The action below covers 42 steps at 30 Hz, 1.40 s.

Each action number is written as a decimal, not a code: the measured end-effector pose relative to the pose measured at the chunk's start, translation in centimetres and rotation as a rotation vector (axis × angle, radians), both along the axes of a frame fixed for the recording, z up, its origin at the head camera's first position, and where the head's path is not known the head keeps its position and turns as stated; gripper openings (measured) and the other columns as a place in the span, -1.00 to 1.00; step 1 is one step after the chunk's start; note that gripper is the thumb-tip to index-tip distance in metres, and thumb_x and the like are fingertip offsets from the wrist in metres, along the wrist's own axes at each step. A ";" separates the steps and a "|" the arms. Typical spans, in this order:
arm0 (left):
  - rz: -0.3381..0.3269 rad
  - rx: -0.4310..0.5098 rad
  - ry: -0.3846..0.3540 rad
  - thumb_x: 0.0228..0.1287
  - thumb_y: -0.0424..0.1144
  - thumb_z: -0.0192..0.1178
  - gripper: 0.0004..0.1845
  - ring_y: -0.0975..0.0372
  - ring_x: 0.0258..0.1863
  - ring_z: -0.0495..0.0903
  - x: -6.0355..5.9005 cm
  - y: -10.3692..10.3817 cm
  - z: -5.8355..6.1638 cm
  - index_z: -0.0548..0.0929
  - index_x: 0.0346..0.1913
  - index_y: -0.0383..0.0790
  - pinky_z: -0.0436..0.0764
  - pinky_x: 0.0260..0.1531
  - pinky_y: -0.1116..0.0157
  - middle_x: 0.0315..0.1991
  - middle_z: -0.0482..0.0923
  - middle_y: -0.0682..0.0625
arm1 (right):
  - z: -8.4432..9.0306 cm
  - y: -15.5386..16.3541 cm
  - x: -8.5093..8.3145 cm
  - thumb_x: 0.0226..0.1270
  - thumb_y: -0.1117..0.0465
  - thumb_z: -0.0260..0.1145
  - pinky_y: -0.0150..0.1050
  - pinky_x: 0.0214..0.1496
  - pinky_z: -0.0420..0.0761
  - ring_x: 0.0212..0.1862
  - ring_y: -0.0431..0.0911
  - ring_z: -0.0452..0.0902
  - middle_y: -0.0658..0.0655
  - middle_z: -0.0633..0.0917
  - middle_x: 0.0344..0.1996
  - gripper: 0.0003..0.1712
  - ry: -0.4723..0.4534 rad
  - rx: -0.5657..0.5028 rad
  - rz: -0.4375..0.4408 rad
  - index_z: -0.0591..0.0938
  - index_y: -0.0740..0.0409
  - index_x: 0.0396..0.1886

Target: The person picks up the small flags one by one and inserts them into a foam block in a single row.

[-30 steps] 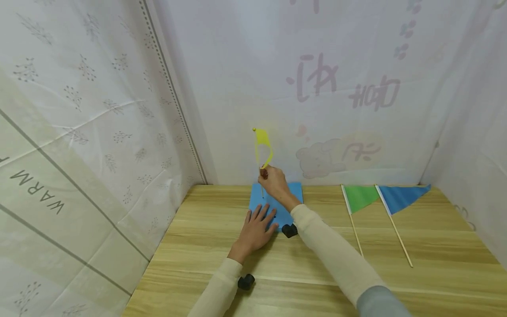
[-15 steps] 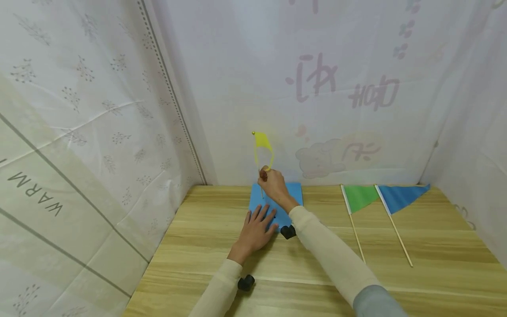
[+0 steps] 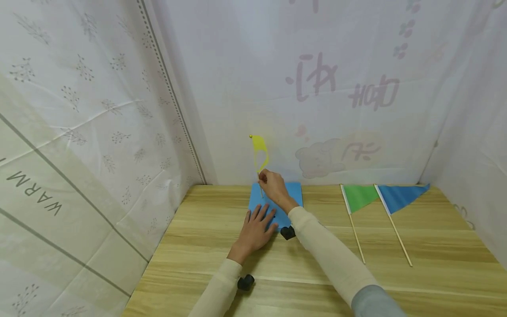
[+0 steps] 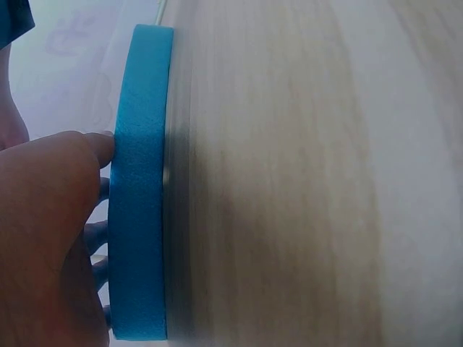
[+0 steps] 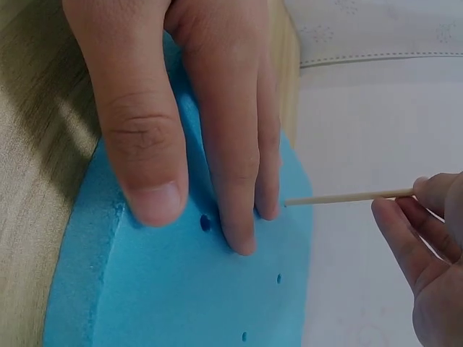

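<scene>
The left hand (image 3: 256, 230) lies flat on the blue block (image 3: 294, 191), fingers spread out. The right hand (image 3: 274, 185) pinches the thin stick (image 5: 340, 198) of the yellow flag (image 3: 259, 143). The flag leans a little, and its stick's bottom tip touches the block's top. The block has small holes (image 5: 279, 278). It sits on the table (image 3: 198, 246). Off to the right lie a green flag (image 3: 359, 198) and a blue flag (image 3: 401, 198).
</scene>
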State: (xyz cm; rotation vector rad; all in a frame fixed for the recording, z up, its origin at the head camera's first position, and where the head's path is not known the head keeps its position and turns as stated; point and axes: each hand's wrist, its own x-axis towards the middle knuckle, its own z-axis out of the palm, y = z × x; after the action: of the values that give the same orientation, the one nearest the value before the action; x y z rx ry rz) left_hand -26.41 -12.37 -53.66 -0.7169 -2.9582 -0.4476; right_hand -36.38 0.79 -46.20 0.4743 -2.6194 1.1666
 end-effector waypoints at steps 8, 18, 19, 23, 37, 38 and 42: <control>0.001 -0.004 -0.009 0.72 0.12 -0.03 -0.38 -0.16 0.72 0.05 0.0 0.1 0.1 0.33 0.67 0.01 0.05 0.64 -0.33 0.73 0.11 -0.12 | 0.0 0.2 -0.1 0.59 0.17 0.37 -0.05 0.02 0.79 -0.05 0.05 0.78 0.18 0.81 -0.10 -0.81 0.018 -0.008 -0.004 0.74 0.21 -0.03; -0.006 0.010 0.011 0.71 0.11 0.00 -0.39 -0.17 0.71 0.08 -0.2 0.3 -0.2 0.37 0.65 -0.01 0.08 0.62 -0.35 0.71 0.15 -0.14 | 0.1 0.5 -0.2 0.58 0.16 0.38 -0.04 0.07 0.79 0.02 0.06 0.79 0.19 0.81 -0.04 -0.75 -0.010 -0.015 -0.009 0.76 0.24 0.04; -0.004 0.008 0.005 0.71 0.12 -0.01 -0.39 -0.17 0.71 0.07 -0.2 0.3 -0.1 0.36 0.66 0.00 0.06 0.63 -0.35 0.72 0.14 -0.13 | 0.2 0.6 -0.2 0.58 0.16 0.38 -0.04 0.07 0.79 0.02 0.06 0.78 0.18 0.81 -0.04 -0.77 -0.010 -0.016 -0.006 0.76 0.22 0.03; 0.004 -0.001 -0.006 0.72 0.13 -0.02 -0.39 -0.15 0.72 0.06 -0.2 0.4 -0.1 0.35 0.66 0.02 0.06 0.64 -0.32 0.72 0.14 -0.11 | 0.2 1.0 -0.2 0.57 0.20 0.38 -0.05 0.06 0.79 0.01 0.06 0.79 0.18 0.81 -0.05 -0.82 0.005 -0.018 0.002 0.75 0.19 0.02; 0.018 0.010 -0.024 0.71 0.12 -0.02 -0.38 -0.15 0.72 0.05 0.0 0.4 0.0 0.34 0.66 -0.01 0.03 0.65 -0.33 0.72 0.14 -0.13 | 0.8 5.2 0.2 0.57 0.24 0.35 0.00 -0.01 0.76 -0.09 0.06 0.75 0.17 0.82 -0.18 -0.88 0.041 -0.024 -0.026 0.77 0.17 -0.09; 0.018 0.014 -0.025 0.71 0.11 -0.01 -0.37 -0.16 0.72 0.05 0.0 0.4 0.0 0.34 0.67 -0.02 0.03 0.64 -0.33 0.72 0.14 -0.13 | 0.8 5.6 0.2 0.58 0.23 0.33 -0.01 -0.01 0.75 -0.10 0.06 0.74 0.17 0.81 -0.18 -0.88 0.038 -0.021 -0.030 0.76 0.15 -0.10; 0.017 0.026 -0.025 0.71 0.10 -0.01 -0.38 -0.17 0.72 0.04 0.1 0.2 0.1 0.34 0.67 -0.03 0.02 0.64 -0.34 0.72 0.13 -0.15 | 1.2 7.0 0.4 0.57 0.22 0.28 -0.02 -0.05 0.73 -0.14 0.03 0.72 0.15 0.79 -0.23 -0.87 0.049 -0.014 -0.035 0.74 0.14 -0.14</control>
State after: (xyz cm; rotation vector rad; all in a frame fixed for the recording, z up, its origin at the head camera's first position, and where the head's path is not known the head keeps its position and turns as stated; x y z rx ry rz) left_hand -26.36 -12.12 -53.61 -0.6880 -2.9732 -0.4962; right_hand -35.97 7.80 -44.98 0.4465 -2.5659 1.1476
